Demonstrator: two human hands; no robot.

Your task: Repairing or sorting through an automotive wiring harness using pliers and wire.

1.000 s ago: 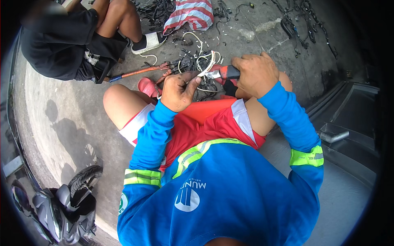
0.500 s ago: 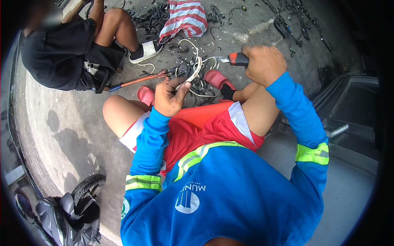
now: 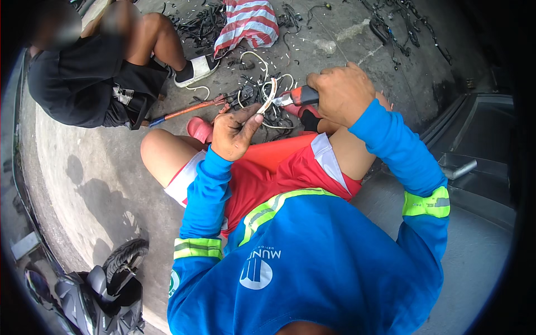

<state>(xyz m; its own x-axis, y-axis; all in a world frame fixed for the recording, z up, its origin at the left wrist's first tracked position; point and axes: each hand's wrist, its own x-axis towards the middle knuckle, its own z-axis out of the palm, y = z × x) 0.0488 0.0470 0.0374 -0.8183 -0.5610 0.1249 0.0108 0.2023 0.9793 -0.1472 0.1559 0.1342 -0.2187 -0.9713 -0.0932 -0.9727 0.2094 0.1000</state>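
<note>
My left hand (image 3: 234, 131) is closed on a looped white cable (image 3: 268, 96), pinching it between thumb and fingers above my lap. My right hand (image 3: 341, 92) is wrapped round the orange-and-black handle of a utility knife (image 3: 300, 95), whose blade meets the cable just right of my left thumb. Below both hands lies a tangle of black wires and connectors (image 3: 275, 117) between my pink sandals (image 3: 198, 128). An orange-handled bolt cutter (image 3: 184, 113) with a blue grip lies to the left of the tangle. A red seat (image 3: 268, 151) shows between my thighs.
A co-worker in black (image 3: 84, 89) sits at upper left. A red-and-white striped sack (image 3: 248, 25) and piles of black harnesses (image 3: 407, 28) lie on the concrete floor ahead. A motorbike (image 3: 95, 296) stands at lower left, a dark metal structure (image 3: 480, 145) at right.
The knife moved up and away from the cable half a second ago and is now back down against it. My left hand sits slightly lower and further left than a second ago.
</note>
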